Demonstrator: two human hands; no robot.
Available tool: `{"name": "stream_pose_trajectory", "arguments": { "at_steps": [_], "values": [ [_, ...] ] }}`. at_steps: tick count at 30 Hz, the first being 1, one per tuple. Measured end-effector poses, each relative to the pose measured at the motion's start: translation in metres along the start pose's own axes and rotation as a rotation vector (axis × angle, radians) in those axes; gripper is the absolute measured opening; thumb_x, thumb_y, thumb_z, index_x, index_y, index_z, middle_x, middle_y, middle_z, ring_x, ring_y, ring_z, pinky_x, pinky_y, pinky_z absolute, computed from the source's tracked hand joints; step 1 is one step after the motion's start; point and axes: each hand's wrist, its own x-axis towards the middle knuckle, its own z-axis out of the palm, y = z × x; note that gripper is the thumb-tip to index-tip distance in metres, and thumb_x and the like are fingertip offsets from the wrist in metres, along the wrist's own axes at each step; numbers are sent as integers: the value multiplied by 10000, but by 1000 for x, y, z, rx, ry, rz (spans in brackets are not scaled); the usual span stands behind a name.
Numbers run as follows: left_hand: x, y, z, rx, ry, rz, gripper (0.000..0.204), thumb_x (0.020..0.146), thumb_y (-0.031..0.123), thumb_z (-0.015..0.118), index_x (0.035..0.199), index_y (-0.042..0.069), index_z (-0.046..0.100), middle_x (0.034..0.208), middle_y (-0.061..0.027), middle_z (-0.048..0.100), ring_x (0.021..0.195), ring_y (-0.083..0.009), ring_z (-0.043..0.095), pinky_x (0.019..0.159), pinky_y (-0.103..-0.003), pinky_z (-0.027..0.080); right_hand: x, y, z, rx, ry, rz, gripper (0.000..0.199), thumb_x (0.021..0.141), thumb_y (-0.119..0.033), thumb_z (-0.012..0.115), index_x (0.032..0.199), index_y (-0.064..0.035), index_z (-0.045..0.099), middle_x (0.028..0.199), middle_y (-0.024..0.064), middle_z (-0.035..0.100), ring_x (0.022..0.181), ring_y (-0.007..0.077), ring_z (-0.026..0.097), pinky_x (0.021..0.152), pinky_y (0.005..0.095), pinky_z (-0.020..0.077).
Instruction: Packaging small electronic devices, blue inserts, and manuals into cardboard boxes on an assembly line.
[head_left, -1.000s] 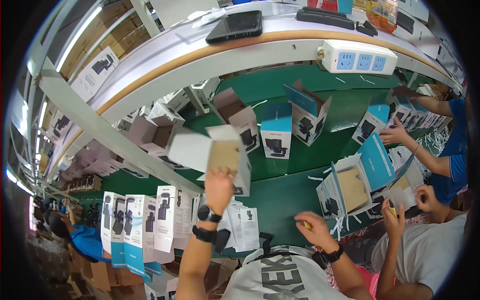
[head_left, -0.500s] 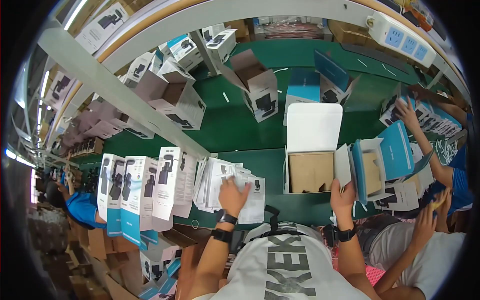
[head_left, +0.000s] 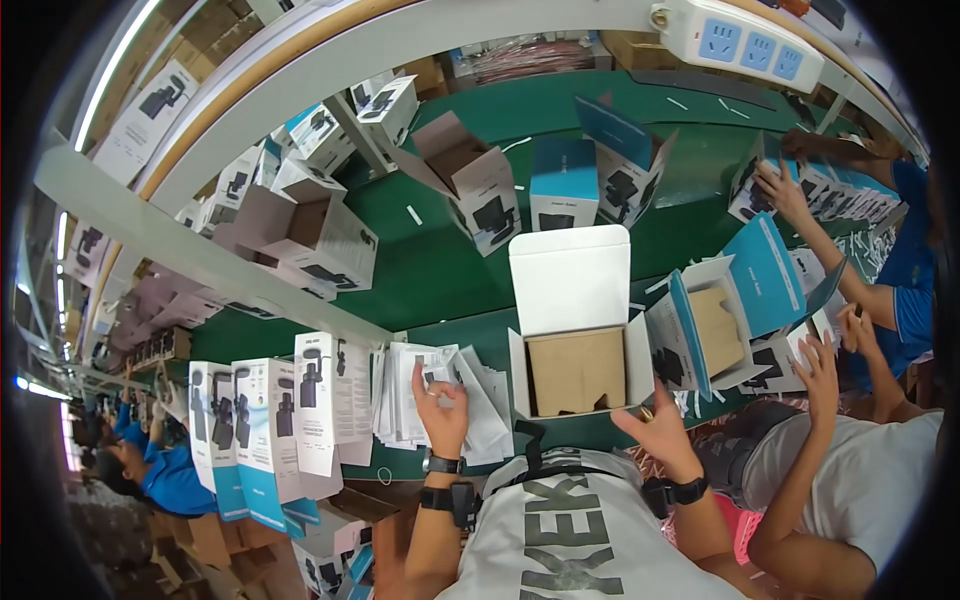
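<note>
My left hand (head_left: 441, 412) is over a fanned pile of white printed leaflets (head_left: 400, 408), index finger stretched out and thumb bent inward; no leaflet shows clearly in its grasp. My right hand (head_left: 662, 436) is at the near right corner of an open white box (head_left: 571, 285), thumb and index finger spread wide. The box has its lid standing up, and a brown cardboard insert (head_left: 577, 375) fills it. Right of it, a blue-and-white box (head_left: 688, 335) with open flaps leans at an angle, a brown insert inside.
Printed white-and-blue boxes (head_left: 318, 400) stand upright left of the leaflets. More open boxes (head_left: 485, 205) stand on the green table (head_left: 410, 270) beyond. A metal post (head_left: 230, 260) slants across the left, and a power strip (head_left: 740, 45) hangs upper right. Co-workers' hands (head_left: 785, 195) are at the right.
My right hand has let go of the white box's side flap, and its fingers have spread. My left hand has lifted from flat contact with the leaflets, whose fan has shifted. The view has turned slightly.
</note>
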Motion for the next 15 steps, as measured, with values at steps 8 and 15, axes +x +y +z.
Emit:
{"name": "stream_pose_trajectory", "arguments": {
  "at_steps": [8,15],
  "values": [
    [42,104,-101,-1208,95,-678,421,909,110,720,1282,-36,591,1316,-194,674,1179,-332,691,1045,-416,528,-14,-41,-38,-358,-864,-65,859,818,-315,912,1524,-35,513,1367,129,692,909,218,729,816,309,568],
    [17,177,-130,-889,-103,-220,788,939,284,654,1583,-51,347,1442,-268,576,1296,-407,621,1147,-516,476,-11,-140,49,19,-682,-419,828,832,-276,898,1526,-44,512,1335,158,683,787,222,699,694,321,553]
  ]
}}
